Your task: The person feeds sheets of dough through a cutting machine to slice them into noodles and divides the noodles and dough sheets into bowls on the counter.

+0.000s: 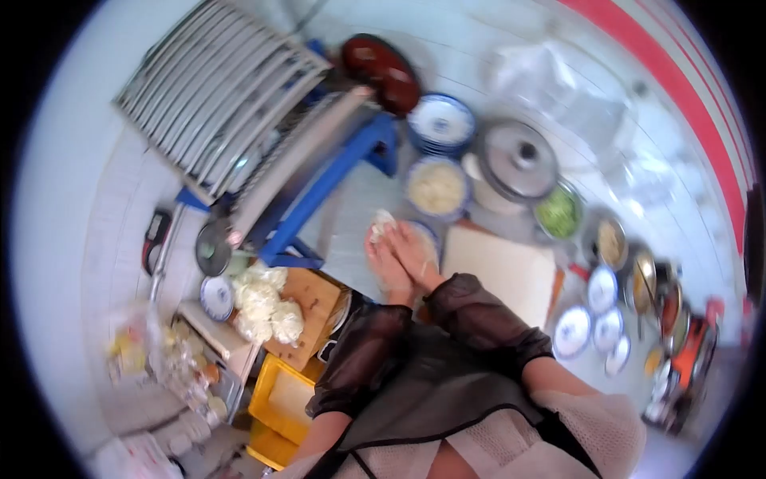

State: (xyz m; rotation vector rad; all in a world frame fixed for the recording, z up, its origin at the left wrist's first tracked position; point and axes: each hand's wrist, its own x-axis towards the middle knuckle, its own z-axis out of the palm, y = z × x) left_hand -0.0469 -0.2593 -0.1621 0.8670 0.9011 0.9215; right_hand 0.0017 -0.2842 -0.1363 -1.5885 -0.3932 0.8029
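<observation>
Left hand [387, 267] and right hand [415, 251] closed on pale lump [383, 217]

Pressed together above the grey worktop [347, 219], they pinched the blurred lump near a blue-rimmed bowl [440, 216] of pale food [436, 190]. A white cutting board [503, 275] lay beside the right hand.

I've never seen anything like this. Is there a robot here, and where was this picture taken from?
No robot here, just a person's bare left hand and right hand. The one picture comes from a camera worn on the head, looking down, so sleeves and apron show below.

The hands are close together over a grey work surface. Something pale shows at the fingertips; it's too blurred to name or to tell how each hand grips it.

Further along are pale food in a bowl, a lidded pot, green food and a pale board.
</observation>
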